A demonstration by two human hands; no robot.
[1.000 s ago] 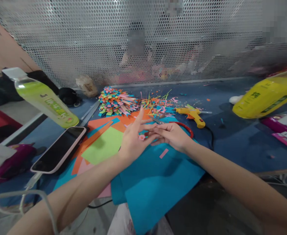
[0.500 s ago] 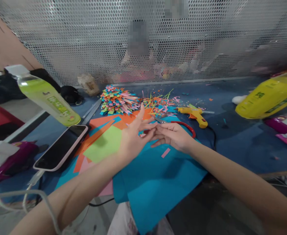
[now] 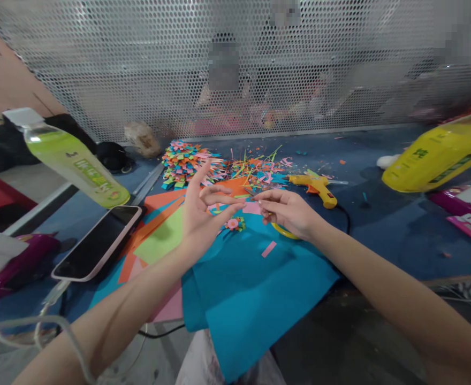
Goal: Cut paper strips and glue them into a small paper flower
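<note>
My left hand [image 3: 201, 214] hovers over the paper sheets, one finger raised and the others stretched towards the right; nothing clear shows in it. Just below its thumb lies a small multicoloured paper flower [image 3: 232, 224] with a pink centre. My right hand [image 3: 286, 211] faces it with thumb and fingertips pinched; what they hold is too small to tell. A pink paper piece [image 3: 251, 207] shows between the two hands. Beneath my right hand a yellow loop [image 3: 286, 231] peeks out. On the blue sheet [image 3: 255, 299] rests a pink paper strip [image 3: 268, 249].
A fringed paper cone [image 3: 187, 166] and paper scraps [image 3: 259, 168] lie behind. The yellow glue gun [image 3: 316, 187] is at right, its cord trailing. Left are a phone [image 3: 99, 243] on a cable and a green bottle [image 3: 75, 160]; a yellow bottle [image 3: 432, 155] stands right. A perforated metal panel [image 3: 159, 64] closes the back.
My hands, touching before, have come apart: the left moved left, the right stayed about where it was. The paper flower and the pink piece between them now show more clearly.
</note>
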